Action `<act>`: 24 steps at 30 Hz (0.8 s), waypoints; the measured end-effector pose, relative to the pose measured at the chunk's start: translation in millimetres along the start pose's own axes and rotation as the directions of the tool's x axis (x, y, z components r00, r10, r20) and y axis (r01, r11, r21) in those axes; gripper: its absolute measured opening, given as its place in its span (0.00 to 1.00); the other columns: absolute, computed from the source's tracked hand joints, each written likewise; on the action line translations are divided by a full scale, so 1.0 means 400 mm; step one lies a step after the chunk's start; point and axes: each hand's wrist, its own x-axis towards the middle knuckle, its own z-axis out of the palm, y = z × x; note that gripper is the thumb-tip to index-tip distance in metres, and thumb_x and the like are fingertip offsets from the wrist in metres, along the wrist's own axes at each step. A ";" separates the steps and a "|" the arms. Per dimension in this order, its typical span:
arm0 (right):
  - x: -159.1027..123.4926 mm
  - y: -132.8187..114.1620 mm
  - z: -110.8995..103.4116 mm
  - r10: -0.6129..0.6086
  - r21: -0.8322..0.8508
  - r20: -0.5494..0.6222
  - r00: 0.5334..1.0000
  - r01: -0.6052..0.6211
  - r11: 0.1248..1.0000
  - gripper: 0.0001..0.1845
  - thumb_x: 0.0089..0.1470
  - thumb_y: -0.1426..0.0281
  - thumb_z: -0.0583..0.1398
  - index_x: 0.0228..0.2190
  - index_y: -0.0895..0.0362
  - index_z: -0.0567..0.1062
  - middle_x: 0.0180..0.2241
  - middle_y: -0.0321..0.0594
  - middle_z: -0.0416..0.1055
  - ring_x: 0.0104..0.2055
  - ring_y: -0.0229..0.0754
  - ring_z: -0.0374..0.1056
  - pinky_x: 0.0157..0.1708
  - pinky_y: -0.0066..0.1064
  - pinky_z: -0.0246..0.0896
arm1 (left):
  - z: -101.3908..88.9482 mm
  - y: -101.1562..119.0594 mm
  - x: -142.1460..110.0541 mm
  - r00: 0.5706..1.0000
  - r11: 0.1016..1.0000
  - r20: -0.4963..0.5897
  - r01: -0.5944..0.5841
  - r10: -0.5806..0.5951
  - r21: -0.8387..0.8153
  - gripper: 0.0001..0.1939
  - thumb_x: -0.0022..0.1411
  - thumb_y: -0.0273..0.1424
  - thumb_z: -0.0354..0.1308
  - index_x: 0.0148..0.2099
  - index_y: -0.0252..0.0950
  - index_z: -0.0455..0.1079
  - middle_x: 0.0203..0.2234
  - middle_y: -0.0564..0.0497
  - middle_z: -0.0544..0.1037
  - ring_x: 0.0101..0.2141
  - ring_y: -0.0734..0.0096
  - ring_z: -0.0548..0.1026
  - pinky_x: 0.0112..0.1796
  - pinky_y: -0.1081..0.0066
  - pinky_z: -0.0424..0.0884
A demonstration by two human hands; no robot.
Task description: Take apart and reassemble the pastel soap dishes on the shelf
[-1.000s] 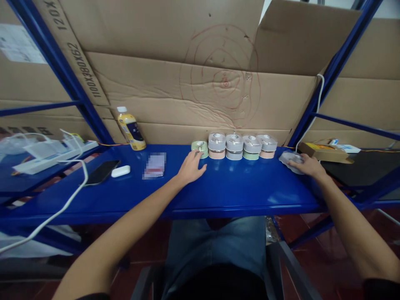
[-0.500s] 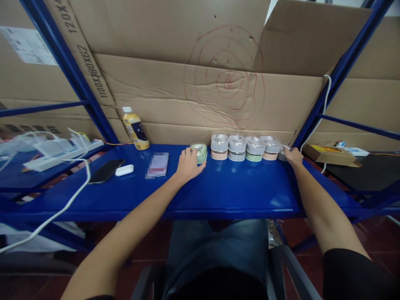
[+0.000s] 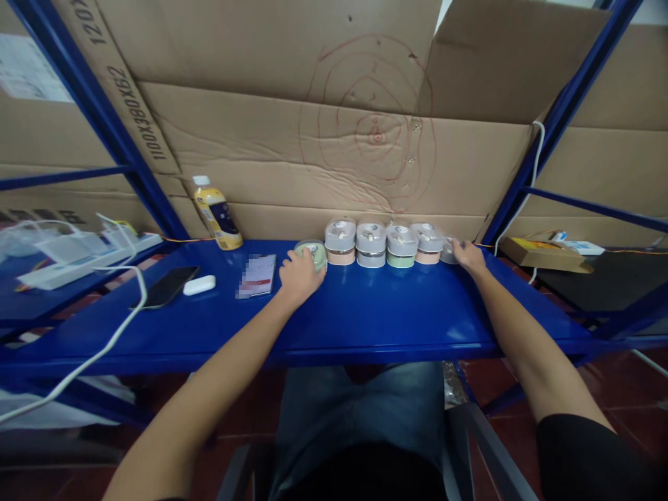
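Note:
My left hand (image 3: 300, 276) rests over a small round pale green container (image 3: 313, 250), fingers curled on its top. Several stacked round containers with clear grey lids stand in a row to its right, the nearest stack (image 3: 340, 241) touching or almost touching the green one. The other stacks show white, green and peach lower halves, such as the green-based stack (image 3: 401, 245). My right hand (image 3: 468, 256) holds a clear plastic round piece (image 3: 449, 250) against the row's right end. Its shape is partly hidden by my fingers.
Everything stands on a blue steel shelf (image 3: 396, 313) backed by cardboard (image 3: 313, 160). To the left lie a blurred card (image 3: 255, 275), a white earbud case (image 3: 199, 284), a black phone (image 3: 165, 287), a yellow-labelled bottle (image 3: 216, 214) and a power strip (image 3: 88, 259) with a white cable.
My right hand has carried the clear round piece left to the end of the row. My left hand has settled over the green container, and the view has shifted slightly.

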 end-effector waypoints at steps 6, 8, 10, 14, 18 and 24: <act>-0.036 -0.033 -0.003 0.018 0.038 -0.048 0.999 -0.017 0.999 0.34 0.69 0.50 0.49 0.57 0.64 0.73 0.58 0.67 0.72 0.63 0.66 0.69 0.60 0.56 0.63 | -0.020 -0.005 -0.007 0.998 0.998 -0.021 0.063 -0.064 -0.007 0.37 0.65 0.52 0.59 0.63 0.28 0.60 0.56 0.24 0.69 0.51 0.34 0.76 0.46 0.53 0.73; -0.048 -0.039 -0.014 0.044 0.051 -0.111 0.993 -0.039 0.998 0.34 0.69 0.52 0.48 0.59 0.66 0.71 0.60 0.70 0.70 0.63 0.68 0.68 0.60 0.59 0.62 | -0.028 -0.008 -0.013 0.998 0.998 -0.022 0.055 -0.055 -0.003 0.37 0.65 0.50 0.59 0.63 0.27 0.60 0.55 0.24 0.70 0.50 0.34 0.77 0.46 0.53 0.73; -0.059 -0.046 -0.029 0.054 0.066 -0.169 0.984 -0.043 0.997 0.33 0.70 0.53 0.46 0.59 0.66 0.70 0.60 0.69 0.69 0.64 0.68 0.66 0.60 0.60 0.61 | -0.037 -0.007 -0.025 0.999 0.999 -0.011 0.050 -0.050 0.000 0.36 0.64 0.49 0.60 0.63 0.27 0.60 0.54 0.23 0.71 0.49 0.33 0.77 0.45 0.53 0.73; -0.093 -0.073 -0.055 -0.057 0.136 -0.401 0.914 0.121 0.983 0.26 0.68 0.61 0.46 0.52 0.64 0.74 0.55 0.63 0.73 0.60 0.63 0.68 0.60 0.57 0.61 | -0.056 0.012 -0.069 1.000 1.000 0.017 -0.019 0.019 0.000 0.36 0.61 0.49 0.60 0.62 0.30 0.62 0.53 0.26 0.72 0.47 0.32 0.78 0.43 0.50 0.74; -0.183 -0.141 -0.060 -0.358 0.138 -0.563 0.745 0.512 0.848 0.18 0.66 0.62 0.50 0.37 0.58 0.76 0.42 0.54 0.76 0.51 0.56 0.71 0.55 0.50 0.65 | -0.072 0.035 -0.106 0.977 0.978 0.050 -0.209 0.210 -0.021 0.34 0.60 0.48 0.59 0.61 0.31 0.62 0.53 0.29 0.72 0.48 0.31 0.78 0.44 0.47 0.74; -0.411 -0.289 -0.035 -0.887 0.318 -0.164 0.431 0.875 0.366 0.19 0.61 0.52 0.63 0.43 0.54 0.78 0.46 0.48 0.76 0.50 0.53 0.73 0.55 0.47 0.69 | -0.058 0.009 -0.081 0.730 0.689 0.077 -0.597 0.679 -0.412 0.31 0.58 0.39 0.62 0.61 0.36 0.63 0.61 0.35 0.69 0.59 0.39 0.72 0.55 0.47 0.73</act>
